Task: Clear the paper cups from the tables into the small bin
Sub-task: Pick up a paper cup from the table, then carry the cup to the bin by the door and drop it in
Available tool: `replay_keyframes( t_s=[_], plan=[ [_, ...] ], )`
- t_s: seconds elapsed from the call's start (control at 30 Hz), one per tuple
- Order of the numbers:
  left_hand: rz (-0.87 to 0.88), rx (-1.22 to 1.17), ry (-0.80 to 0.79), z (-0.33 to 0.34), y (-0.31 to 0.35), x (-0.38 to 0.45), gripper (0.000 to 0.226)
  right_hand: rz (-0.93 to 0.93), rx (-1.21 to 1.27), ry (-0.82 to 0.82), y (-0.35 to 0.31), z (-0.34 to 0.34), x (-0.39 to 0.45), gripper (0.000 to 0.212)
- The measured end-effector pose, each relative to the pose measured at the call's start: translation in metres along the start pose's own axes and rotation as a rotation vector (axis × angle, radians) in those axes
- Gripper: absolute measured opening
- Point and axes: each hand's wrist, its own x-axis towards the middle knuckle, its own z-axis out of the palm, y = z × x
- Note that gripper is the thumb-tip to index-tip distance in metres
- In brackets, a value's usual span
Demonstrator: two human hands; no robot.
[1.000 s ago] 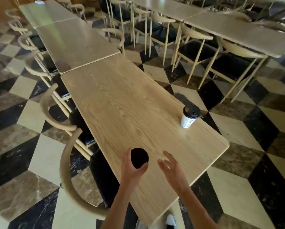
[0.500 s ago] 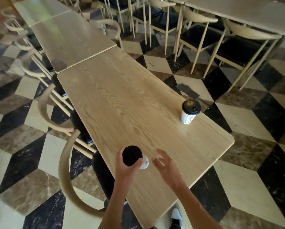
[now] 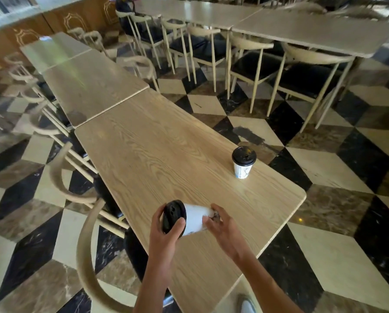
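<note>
A white paper cup (image 3: 194, 216) with a black lid is tipped on its side above the near end of the wooden table (image 3: 157, 154). My left hand (image 3: 165, 233) grips it around the lid end. My right hand (image 3: 222, 229) closes its fingers on the cup's bottom end. A second white paper cup (image 3: 243, 162) with a black lid stands upright near the table's right edge, farther away and untouched. No bin is in view.
Curved-back wooden chairs (image 3: 85, 245) line the table's left side. More tables (image 3: 87, 84) continue beyond it. Another row of tables and chairs (image 3: 297, 53) stands across the checkered floor (image 3: 347, 177) on the right. My shoe (image 3: 247, 304) shows at the bottom.
My left hand has tilted the held cup from upright onto its side. My right hand has moved in from open and apart to gripping the cup's bottom. The view has lifted a little.
</note>
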Motion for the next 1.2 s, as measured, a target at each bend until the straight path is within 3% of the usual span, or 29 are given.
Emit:
replay_keyframes(
  t_s=[0.3, 0.53, 0.63, 1.0, 1.13, 1.2],
  plan=[
    [0.011, -0.071, -0.191, 0.044, -0.005, -0.026, 0.065, 0.001, 0.036, 0.125, 0.003, -0.044, -0.042, 0.069],
    [-0.042, 0.012, -0.557, 0.097, -0.020, -0.059, 0.072, 0.074, 0.147, 0.468, 0.016, -0.088, -0.121, 0.080],
    [-0.088, 0.043, -0.733, 0.118, -0.035, -0.091, 0.071, 0.116, 0.179, 0.627, 0.031, -0.100, -0.172, 0.071],
    [-0.245, 0.257, -1.325, 0.169, -0.108, -0.293, 0.055, 0.278, 0.323, 1.235, 0.096, -0.119, -0.417, 0.064],
    [-0.255, 0.358, -1.518, 0.172, -0.137, -0.399, 0.065, 0.350, 0.303, 1.433, 0.119, -0.115, -0.526, 0.093],
    [-0.250, 0.414, -1.599, 0.168, -0.157, -0.455, 0.070, 0.370, 0.294, 1.509, 0.137, -0.112, -0.585, 0.089]
  ],
)
